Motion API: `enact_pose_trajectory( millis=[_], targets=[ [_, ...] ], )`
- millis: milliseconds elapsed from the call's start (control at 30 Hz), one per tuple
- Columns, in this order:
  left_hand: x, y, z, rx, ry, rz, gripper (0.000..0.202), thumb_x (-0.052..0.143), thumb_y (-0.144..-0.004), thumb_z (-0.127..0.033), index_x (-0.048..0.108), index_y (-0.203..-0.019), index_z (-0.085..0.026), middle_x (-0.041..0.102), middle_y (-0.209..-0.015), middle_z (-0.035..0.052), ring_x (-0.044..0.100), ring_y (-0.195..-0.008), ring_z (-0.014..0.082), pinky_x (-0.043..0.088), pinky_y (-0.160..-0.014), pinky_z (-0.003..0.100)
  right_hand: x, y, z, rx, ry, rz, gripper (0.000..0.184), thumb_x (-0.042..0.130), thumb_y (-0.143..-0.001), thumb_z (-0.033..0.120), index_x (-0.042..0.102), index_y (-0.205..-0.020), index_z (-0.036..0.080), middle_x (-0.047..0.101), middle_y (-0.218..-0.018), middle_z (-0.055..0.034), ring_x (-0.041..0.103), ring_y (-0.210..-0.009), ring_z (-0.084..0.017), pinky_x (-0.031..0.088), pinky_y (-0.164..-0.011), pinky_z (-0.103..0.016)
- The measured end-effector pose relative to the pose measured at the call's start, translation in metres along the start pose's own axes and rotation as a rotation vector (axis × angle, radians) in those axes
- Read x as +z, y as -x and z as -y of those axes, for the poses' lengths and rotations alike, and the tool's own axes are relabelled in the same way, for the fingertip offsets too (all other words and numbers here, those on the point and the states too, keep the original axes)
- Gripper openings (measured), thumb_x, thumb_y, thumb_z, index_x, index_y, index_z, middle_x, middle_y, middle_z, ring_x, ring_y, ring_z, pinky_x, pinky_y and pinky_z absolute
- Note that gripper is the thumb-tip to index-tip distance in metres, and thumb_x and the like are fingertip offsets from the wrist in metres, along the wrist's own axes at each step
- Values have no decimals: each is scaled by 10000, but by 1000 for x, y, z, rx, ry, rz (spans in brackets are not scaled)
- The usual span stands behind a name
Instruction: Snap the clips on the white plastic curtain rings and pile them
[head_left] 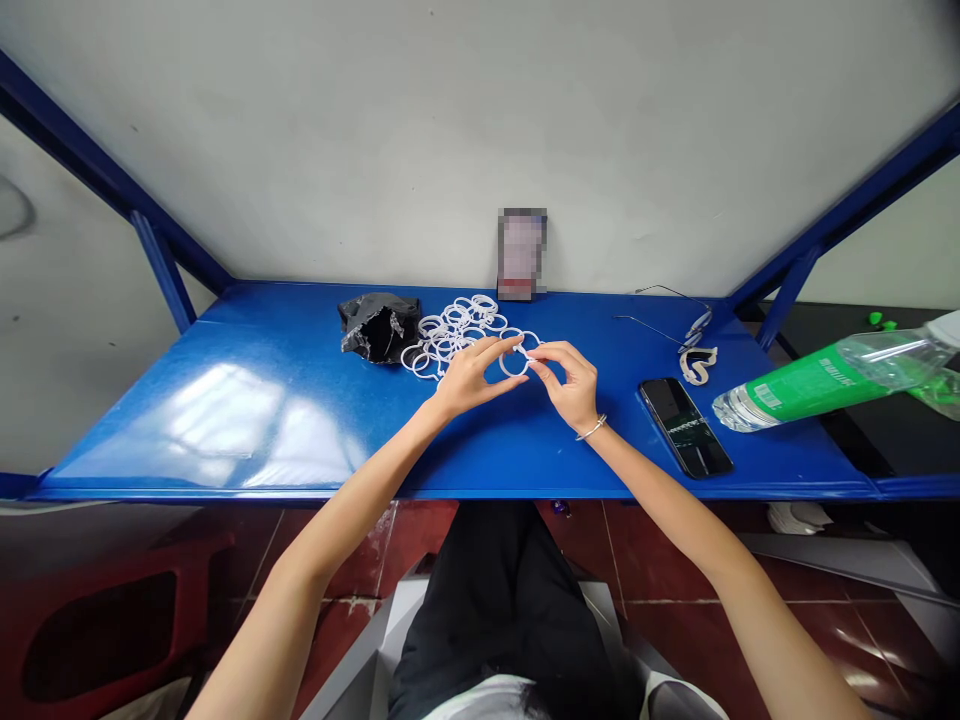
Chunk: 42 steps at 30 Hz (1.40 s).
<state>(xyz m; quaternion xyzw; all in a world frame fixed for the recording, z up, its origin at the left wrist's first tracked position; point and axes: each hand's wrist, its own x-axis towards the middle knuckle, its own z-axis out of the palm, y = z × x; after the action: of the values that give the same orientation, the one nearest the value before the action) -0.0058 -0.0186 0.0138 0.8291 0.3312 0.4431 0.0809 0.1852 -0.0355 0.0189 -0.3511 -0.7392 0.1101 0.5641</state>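
Note:
A thin white ring (502, 366) is held upright between my two hands above the blue table. My left hand (474, 378) grips it, with the fingertips at its top and the thumb at its bottom edge. On the ring's right side, my right hand (571, 382) pinches a small white part with thumb and index finger; the fingers partly hide that part. Just beyond my left hand lies a loose pile of similar white rings (456, 318), some with small knobs. A crumpled black plastic bag (379, 325) sits open left of the pile.
On the blue table (247, 400), a phone (685, 427) lies at right, near a white curved item (698, 366) and eyeglasses (696, 328). A green-labelled bottle (825, 380) is farther right. A blurred upright card-like object (522, 254) leans on the wall.

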Motion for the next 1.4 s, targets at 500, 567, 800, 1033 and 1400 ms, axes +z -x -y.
enact_pose_trajectory(
  millis=[500, 567, 800, 1033, 1400],
  targets=[
    [8, -1, -16, -226, 424, -9, 508, 753, -792, -459, 660, -1184, -149, 760, -915, 68, 717, -722, 149, 608, -742, 289, -1, 1, 9, 106, -139, -24, 100, 667, -904, 331, 722, -893, 248, 721, -887, -36, 673, -852, -194, 578, -759, -357],
    [11, 0, -16, -282, 522, 7, 546, 766, -770, -476, 656, -1188, -144, 760, -955, 78, 727, -755, 163, 620, -762, 310, -1, 1, 9, 110, -131, -26, 107, 668, -903, 337, 722, -885, 247, 720, -880, -35, 672, -851, -195, 574, -763, -360],
    [15, 2, -14, -359, 629, 34, 579, 793, -735, -474, 659, -1186, -137, 756, -1030, 99, 747, -855, 212, 639, -801, 352, 0, 2, 10, 93, -141, -29, 89, 672, -902, 314, 719, -877, 242, 711, -870, -30, 661, -828, -181, 562, -735, -336],
    [13, 1, -18, -421, 648, 9, 565, 819, -698, -441, 686, -1155, -137, 765, -968, 78, 738, -805, 188, 633, -798, 330, -1, 2, 10, 78, -136, -44, 62, 683, -894, 289, 725, -869, 251, 718, -863, -20, 665, -824, -178, 555, -738, -331],
    [13, 2, -21, -349, 586, -34, 479, 786, -739, -362, 682, -1141, -125, 755, -898, 68, 707, -708, 143, 622, -748, 295, 0, 2, 9, 65, -152, -55, 36, 701, -880, 258, 731, -860, 256, 723, -859, -13, 677, -834, -177, 560, -753, -334]
  ],
)
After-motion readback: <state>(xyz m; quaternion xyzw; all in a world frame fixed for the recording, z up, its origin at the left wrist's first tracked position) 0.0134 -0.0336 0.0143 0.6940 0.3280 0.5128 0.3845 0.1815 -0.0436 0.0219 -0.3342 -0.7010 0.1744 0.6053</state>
